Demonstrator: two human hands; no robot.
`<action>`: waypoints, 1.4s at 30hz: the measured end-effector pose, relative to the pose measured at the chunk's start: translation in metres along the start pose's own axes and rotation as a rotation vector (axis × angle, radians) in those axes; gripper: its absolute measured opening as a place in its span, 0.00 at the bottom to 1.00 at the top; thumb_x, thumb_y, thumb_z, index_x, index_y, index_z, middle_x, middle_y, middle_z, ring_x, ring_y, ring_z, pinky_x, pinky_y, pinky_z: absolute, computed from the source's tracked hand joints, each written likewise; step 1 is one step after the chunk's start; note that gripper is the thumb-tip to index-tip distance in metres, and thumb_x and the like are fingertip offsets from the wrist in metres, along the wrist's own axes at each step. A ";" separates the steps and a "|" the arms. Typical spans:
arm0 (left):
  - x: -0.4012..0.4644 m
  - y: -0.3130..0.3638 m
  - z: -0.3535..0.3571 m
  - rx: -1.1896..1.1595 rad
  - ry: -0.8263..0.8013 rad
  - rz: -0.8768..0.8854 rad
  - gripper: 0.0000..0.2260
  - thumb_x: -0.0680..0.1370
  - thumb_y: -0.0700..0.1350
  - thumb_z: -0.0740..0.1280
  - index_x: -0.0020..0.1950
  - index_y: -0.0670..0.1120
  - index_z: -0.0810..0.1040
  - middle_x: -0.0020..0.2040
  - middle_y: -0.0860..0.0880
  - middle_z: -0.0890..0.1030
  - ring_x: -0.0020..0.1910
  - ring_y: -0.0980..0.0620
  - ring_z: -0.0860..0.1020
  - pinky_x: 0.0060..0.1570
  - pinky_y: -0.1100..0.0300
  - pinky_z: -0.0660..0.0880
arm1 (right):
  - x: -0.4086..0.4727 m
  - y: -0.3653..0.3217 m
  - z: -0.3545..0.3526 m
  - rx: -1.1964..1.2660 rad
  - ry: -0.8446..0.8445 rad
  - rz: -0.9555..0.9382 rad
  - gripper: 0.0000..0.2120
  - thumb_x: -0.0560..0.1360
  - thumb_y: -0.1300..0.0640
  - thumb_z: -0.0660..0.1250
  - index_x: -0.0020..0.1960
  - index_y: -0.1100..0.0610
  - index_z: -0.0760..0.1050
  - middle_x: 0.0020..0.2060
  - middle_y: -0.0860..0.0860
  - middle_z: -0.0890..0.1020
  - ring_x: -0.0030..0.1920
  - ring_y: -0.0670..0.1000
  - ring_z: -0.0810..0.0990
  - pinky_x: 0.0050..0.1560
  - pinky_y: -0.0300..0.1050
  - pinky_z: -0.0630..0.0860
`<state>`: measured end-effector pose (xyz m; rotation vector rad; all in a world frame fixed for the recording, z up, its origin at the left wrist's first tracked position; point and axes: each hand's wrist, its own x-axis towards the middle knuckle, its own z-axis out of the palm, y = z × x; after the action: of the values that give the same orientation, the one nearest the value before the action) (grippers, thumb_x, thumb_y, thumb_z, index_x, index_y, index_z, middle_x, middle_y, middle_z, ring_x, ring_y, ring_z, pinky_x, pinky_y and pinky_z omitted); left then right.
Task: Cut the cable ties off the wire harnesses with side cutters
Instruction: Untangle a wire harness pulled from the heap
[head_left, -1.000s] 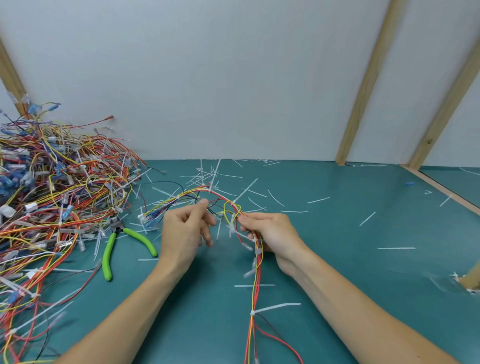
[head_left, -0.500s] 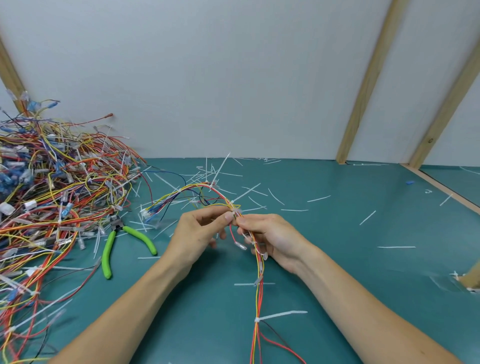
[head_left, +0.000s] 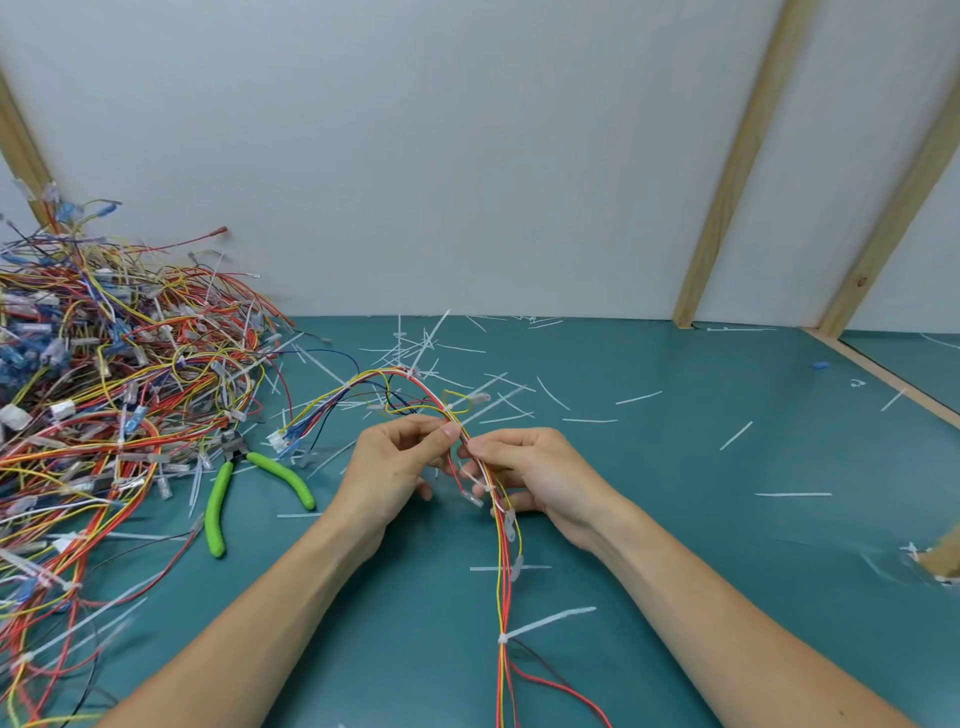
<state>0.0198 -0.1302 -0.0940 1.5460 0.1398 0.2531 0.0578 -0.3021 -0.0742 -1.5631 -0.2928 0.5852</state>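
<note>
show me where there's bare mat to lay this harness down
Barest: the mat right of the right hand, with only stray tie offcuts. Also the patch between the forearms. Crowded: the wire pile on the left, the cutters beside it, and the offcuts behind the harness.

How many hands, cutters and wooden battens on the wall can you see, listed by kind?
Hands: 2, the left hand and the right hand
Green-handled side cutters: 1
Wooden battens: 3 ()
Total: 6

Bright, even light; soft shadows under forearms; sharp focus; wide-angle edge bending.
</note>
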 end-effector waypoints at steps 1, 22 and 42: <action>0.000 0.001 -0.001 -0.012 0.025 -0.003 0.06 0.77 0.46 0.72 0.46 0.44 0.84 0.38 0.51 0.84 0.35 0.56 0.80 0.28 0.61 0.71 | 0.000 -0.001 0.000 0.011 0.017 -0.008 0.07 0.81 0.55 0.69 0.49 0.57 0.85 0.40 0.52 0.86 0.36 0.49 0.84 0.32 0.40 0.79; 0.007 0.001 -0.009 -0.298 0.020 -0.023 0.05 0.81 0.42 0.67 0.55 0.44 0.81 0.42 0.48 0.84 0.39 0.54 0.83 0.38 0.62 0.81 | -0.009 -0.009 -0.011 -0.033 -0.249 -0.022 0.08 0.77 0.53 0.73 0.51 0.57 0.84 0.45 0.53 0.86 0.46 0.50 0.86 0.36 0.43 0.83; 0.000 0.002 -0.006 -0.090 -0.278 -0.069 0.12 0.78 0.48 0.72 0.52 0.40 0.83 0.43 0.52 0.80 0.40 0.55 0.74 0.36 0.63 0.71 | -0.004 -0.008 -0.014 0.223 -0.334 0.076 0.07 0.80 0.58 0.67 0.51 0.54 0.84 0.37 0.48 0.80 0.31 0.46 0.79 0.34 0.42 0.81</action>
<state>0.0183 -0.1246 -0.0921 1.4685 -0.0370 -0.0112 0.0629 -0.3151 -0.0661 -1.2626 -0.4063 0.9096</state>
